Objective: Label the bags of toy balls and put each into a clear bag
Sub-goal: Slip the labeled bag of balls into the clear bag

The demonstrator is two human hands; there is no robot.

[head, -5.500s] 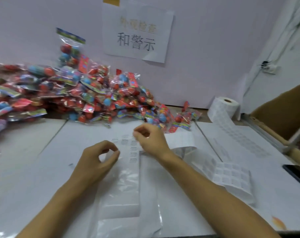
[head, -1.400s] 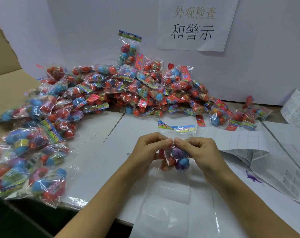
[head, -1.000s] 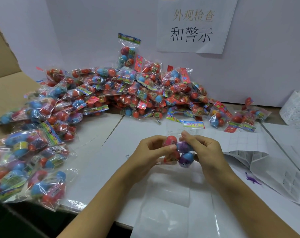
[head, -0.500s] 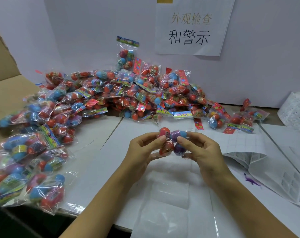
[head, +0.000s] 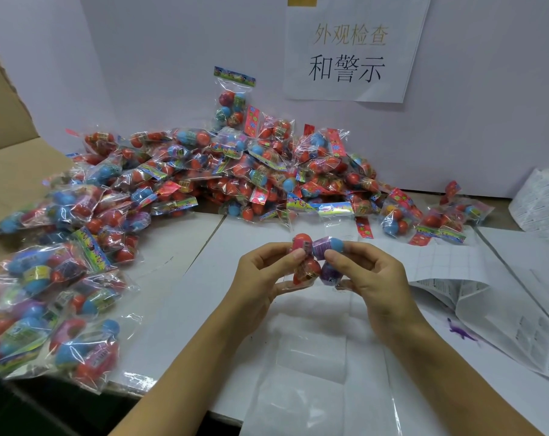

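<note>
Crinkly toy-ball bag of red, blue and purple balls (head: 317, 259) pinched between both hands (head: 268, 272), not yet in flat clear bag (head: 311, 357) on table (head: 185, 278). Big unbagged pile (head: 235, 177) left.

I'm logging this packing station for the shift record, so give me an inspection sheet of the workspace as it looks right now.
Surface: white table, partly covered with plastic and paper.
Job's things: one bag of toy balls held up between both hands; big pile of ball bags along the wall and to the left; clear bags flat below the hands; label sheets at right.
Clutter: small purple dinosaur figure on the paper.
Hands: left hand and right hand each pinch the held bag.
Cables: nothing seen.
Surroundings: paper sign on the wall; cardboard box at left.
</note>
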